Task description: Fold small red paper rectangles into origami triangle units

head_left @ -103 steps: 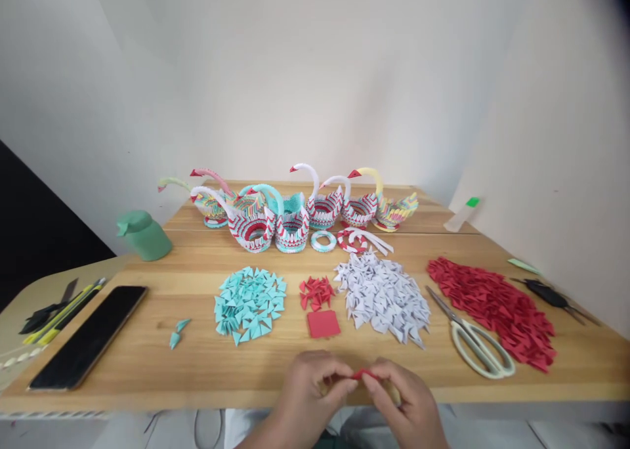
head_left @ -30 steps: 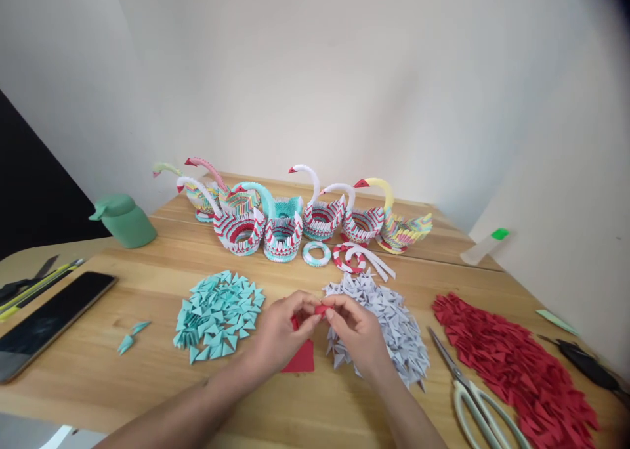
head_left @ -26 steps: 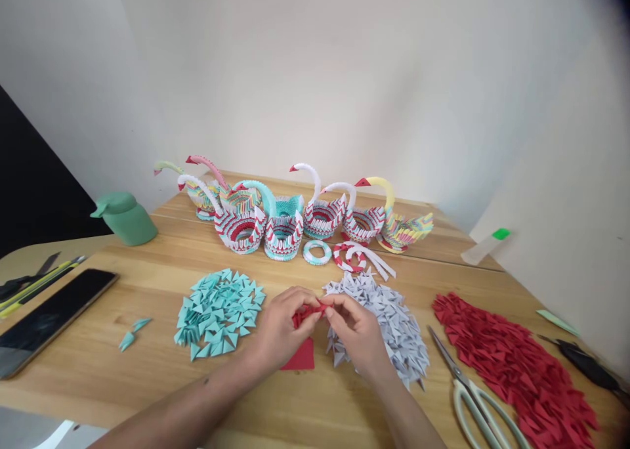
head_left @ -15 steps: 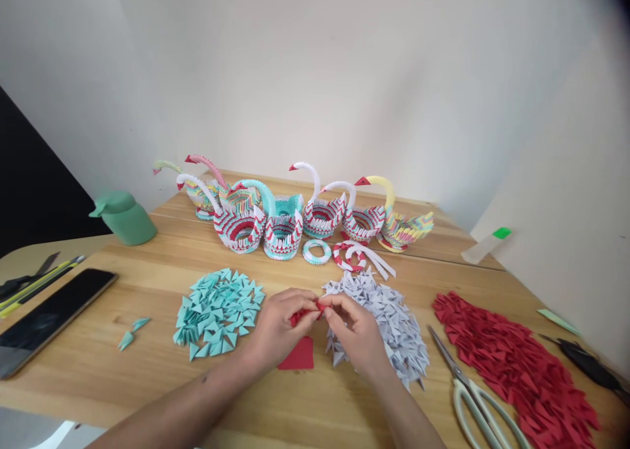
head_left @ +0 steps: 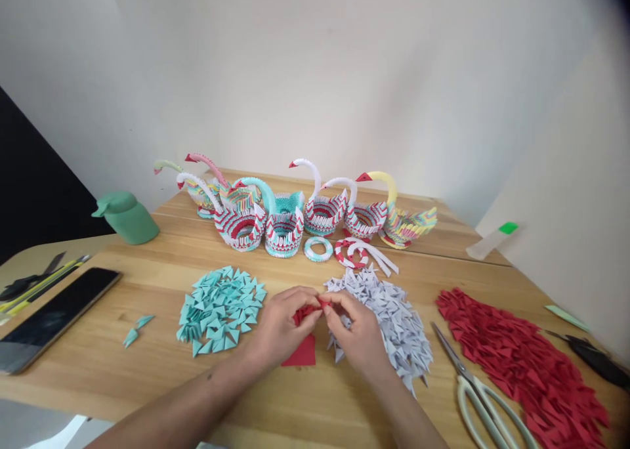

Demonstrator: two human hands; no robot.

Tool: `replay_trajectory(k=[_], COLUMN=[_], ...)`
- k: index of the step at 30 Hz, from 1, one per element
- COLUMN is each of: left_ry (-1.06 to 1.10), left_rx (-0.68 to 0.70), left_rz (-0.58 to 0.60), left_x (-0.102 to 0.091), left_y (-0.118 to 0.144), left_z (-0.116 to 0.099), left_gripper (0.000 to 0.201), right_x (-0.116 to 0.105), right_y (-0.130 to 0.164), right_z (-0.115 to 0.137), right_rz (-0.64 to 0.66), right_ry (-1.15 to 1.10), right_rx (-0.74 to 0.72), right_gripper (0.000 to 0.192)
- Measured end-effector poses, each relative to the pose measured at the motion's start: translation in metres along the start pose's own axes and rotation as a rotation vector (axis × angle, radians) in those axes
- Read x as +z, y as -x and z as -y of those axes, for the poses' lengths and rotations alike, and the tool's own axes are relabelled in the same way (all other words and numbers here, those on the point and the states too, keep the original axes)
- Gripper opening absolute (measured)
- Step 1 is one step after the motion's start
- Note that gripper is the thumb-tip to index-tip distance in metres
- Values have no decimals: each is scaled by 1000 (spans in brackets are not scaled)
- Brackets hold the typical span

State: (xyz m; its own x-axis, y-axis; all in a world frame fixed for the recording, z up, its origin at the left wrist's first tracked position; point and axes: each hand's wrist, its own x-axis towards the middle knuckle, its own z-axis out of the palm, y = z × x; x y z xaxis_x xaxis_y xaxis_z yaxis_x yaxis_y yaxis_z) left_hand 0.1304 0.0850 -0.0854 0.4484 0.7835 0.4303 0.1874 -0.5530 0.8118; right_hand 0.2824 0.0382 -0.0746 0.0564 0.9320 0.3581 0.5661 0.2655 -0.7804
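Both hands meet mid-desk, pinching one small red folded piece point(head_left: 322, 302) between them. Left hand point(head_left: 281, 323) grips its left end, right hand point(head_left: 358, 327) its right end, fingertips pressed together; piece's long axis runs left-right, equally near both. Just below lies the red paper square point(head_left: 300, 353) on the desk point(head_left: 98, 363). Teal pile point(head_left: 219, 301) left, white pile point(head_left: 388, 311) right, swans point(head_left: 295, 209) beyond. Versus 3.4 s ago: hands were at the desk's near edge, now further in, over the small red pile.

soft, even daylight on the table point(head_left: 344, 396), shadows faint. wide-lens bending at the edges (wall lines lean), dark vignette top right, the near corners slightly soft.
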Motion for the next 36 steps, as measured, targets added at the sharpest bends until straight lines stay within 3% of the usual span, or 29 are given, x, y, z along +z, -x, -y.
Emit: replay_trajectory(k=[7,19,36], left_ry=[-10,274,174], left_rx=[-42,-254,-116], left_rz=[7,-2,-6], left_x=[2,1,0], left_y=[2,-1,0], left_z=[0,2,-3], left_gripper=[14,12,15], right_x=[1,-2,-1], right_y=[1,-1,-2], right_z=[-3,-4,-3], right_rz=[-31,18,80], right_ry=[82,-60,-142], right_rx=[-82,58,136], right_gripper=[19,17,19])
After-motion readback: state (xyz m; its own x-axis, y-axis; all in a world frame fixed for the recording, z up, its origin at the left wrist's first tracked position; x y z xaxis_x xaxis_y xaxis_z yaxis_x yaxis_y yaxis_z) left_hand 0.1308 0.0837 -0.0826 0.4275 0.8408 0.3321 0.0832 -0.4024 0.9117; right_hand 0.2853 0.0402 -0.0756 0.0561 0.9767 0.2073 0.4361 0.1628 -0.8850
